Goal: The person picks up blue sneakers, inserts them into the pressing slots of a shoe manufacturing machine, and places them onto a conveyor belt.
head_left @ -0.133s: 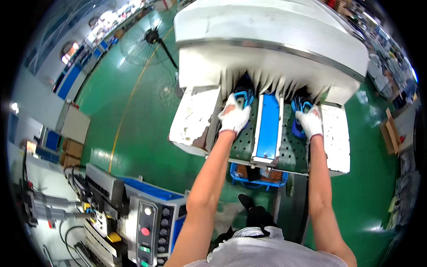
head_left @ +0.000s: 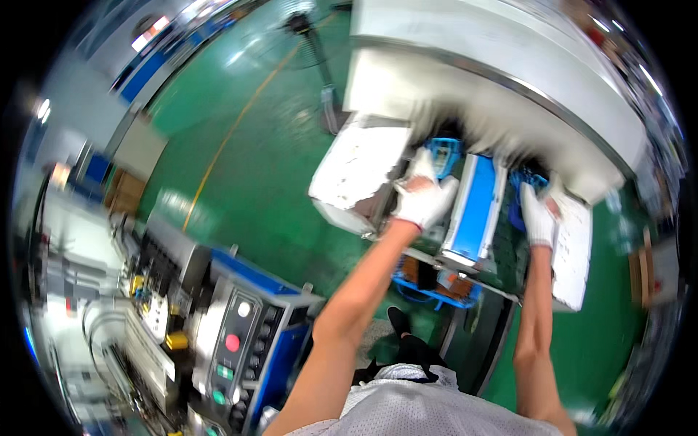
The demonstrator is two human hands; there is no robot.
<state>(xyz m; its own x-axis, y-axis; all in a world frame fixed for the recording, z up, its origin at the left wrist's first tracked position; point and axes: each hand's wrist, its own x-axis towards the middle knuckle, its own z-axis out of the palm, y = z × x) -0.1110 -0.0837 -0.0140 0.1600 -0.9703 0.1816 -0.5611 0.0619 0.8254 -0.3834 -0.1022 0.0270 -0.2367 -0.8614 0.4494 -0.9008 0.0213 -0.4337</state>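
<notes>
Both my hands wear white gloves and reach under the overhang of a large white machine. My left hand lies against a blue part at the machine's dark opening. My right hand touches a second blue part on the right side. Between the hands stands a long blue and white block. Motion blur hides whether the fingers close around the blue parts.
White padded plates flank the work area on the left and right. A blue crate sits below the block. A control box with round buttons stands at my lower left. A floor fan stands on the green floor.
The view has swung and blurred. Both hands stay at the blue parts beside the block, in nearly the same places.
</notes>
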